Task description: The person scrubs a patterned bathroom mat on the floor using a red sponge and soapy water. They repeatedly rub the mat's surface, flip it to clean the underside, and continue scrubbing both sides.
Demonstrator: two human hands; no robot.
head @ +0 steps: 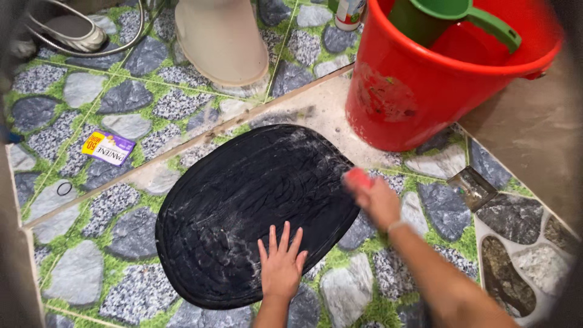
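While you kneel over the floor, this is what lies before you:
Right hand: your grip is closed around a small red scrubber, at the right edge of the mat.
Left hand: flat, fingers spread, pressing the mat's near edge; it grips nothing.
Mat: black, oval, wet and soapy, lying on the pebble-patterned floor tiles.
Bucket: red, just beyond the mat, with a green dipper inside.
Sachet: small, flat, purple and yellow, on the tiles left of the mat.
Bottle: white with a red label, behind the bucket.

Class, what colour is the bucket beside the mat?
Red bucket, clearest in the head view.
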